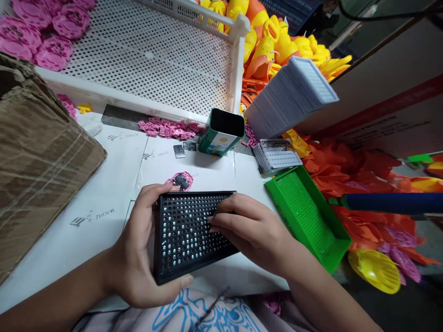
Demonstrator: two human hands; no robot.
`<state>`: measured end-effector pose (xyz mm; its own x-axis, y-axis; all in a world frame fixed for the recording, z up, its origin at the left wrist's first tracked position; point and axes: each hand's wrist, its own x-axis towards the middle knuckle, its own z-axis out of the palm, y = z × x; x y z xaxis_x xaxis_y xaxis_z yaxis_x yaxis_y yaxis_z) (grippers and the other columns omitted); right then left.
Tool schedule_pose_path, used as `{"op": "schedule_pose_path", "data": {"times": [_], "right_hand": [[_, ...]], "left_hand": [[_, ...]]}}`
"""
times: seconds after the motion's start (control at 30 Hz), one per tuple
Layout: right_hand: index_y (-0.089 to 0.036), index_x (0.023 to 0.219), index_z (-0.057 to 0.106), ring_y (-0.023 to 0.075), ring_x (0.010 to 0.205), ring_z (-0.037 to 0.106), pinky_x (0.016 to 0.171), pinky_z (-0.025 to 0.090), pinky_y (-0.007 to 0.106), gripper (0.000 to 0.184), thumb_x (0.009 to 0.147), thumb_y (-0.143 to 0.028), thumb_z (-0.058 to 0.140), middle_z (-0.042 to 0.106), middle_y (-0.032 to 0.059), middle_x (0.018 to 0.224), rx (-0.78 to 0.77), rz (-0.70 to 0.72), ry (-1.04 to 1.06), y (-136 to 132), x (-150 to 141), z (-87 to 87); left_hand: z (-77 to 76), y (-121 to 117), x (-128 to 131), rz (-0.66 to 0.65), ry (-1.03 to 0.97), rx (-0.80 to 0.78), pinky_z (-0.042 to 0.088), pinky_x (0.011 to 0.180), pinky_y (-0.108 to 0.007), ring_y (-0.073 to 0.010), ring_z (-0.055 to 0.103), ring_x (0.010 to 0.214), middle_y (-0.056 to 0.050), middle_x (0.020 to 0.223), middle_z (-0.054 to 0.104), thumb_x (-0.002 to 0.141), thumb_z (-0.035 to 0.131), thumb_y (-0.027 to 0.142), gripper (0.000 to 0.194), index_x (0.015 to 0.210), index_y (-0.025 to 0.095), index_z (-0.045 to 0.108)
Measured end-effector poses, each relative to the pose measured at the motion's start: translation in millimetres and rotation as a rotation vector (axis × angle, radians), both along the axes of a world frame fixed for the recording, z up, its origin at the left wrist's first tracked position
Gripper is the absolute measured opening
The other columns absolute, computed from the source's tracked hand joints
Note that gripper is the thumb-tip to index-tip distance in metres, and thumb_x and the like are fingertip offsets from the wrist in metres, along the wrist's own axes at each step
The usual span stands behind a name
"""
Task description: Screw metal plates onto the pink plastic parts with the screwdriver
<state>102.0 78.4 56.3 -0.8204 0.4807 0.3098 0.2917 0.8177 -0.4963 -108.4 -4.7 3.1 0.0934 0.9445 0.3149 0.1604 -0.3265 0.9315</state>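
A black tray (188, 230) with rows of small holes is tilted up in front of me, and many holes hold shiny metal screws. My left hand (141, 249) grips it by the left end, fingers behind and thumb along the lower edge. Over its right half is my right hand (249, 221), fingertips pressed together at the holes; anything between them is too small to make out. Just beyond the tray lies a pink plastic part (182, 180) with a dark insert, partly hidden by my left fingers and the tray edge.
A green tin (221, 138) stands behind, near small pink pieces (169, 128). At right are a green tray (308, 216), stacked white trays (290, 99) and a blue-handled tool (387, 203). A cardboard box (44, 161) stands left; a white crate (138, 101) lies at the back.
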Motion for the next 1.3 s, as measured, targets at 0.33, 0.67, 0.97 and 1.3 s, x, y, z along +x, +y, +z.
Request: {"op": "schedule_pose_path", "data": {"times": [0.33,0.67,0.97,1.3], "right_hand": [[-0.011,0.089,0.067,0.0141,0.071,0.06,0.06,0.052,0.025,0.01,0.087,-0.014,0.057,0.068,0.0085,0.08,0.034,0.026,-0.008,5.0,-5.6,0.4],[-0.012,0.095,0.066,0.0136,0.076,0.061,0.064,0.052,0.024,0.011,0.085,-0.014,0.061,0.067,0.0082,0.085,-0.013,0.028,0.026,4.8,-3.9,8.4],[-0.008,0.092,0.068,0.0163,0.069,0.052,0.061,0.043,0.03,0.023,0.091,-0.015,0.046,0.067,0.0094,0.081,0.047,0.207,-0.006,-10.8,-38.5,20.0],[-0.013,0.076,0.069,0.0176,0.06,0.046,0.053,0.031,0.034,0.034,0.09,-0.012,0.038,0.068,0.0068,0.077,0.252,0.271,-0.018,-13.2,-50.9,19.4]], "left_hand": [[3.6,2.4,-2.1,-0.014,0.024,0.04,0.043,0.094,-0.064,-0.0399,0.046,0.112,-0.017,0.127,0.035,0.049,0.069,0.02,0.109,0.144,0.023,0.016],[3.1,2.5,-1.6,-0.013,0.002,0.034,0.047,0.094,-0.06,-0.0393,0.046,0.115,-0.014,0.128,0.035,0.049,0.072,0.022,0.109,0.143,0.027,0.018],[1.9,-3.3,2.4,0.045,0.036,0.008,0.041,0.105,-0.055,-0.0357,0.047,0.119,-0.014,0.134,0.034,0.046,0.079,0.019,0.117,0.143,0.025,0.015],[1.0,-3.2,2.4,0.043,0.101,0.061,0.044,0.102,-0.055,-0.0356,0.046,0.119,-0.013,0.131,0.033,0.05,0.071,0.025,0.111,0.144,0.024,0.011]]}}
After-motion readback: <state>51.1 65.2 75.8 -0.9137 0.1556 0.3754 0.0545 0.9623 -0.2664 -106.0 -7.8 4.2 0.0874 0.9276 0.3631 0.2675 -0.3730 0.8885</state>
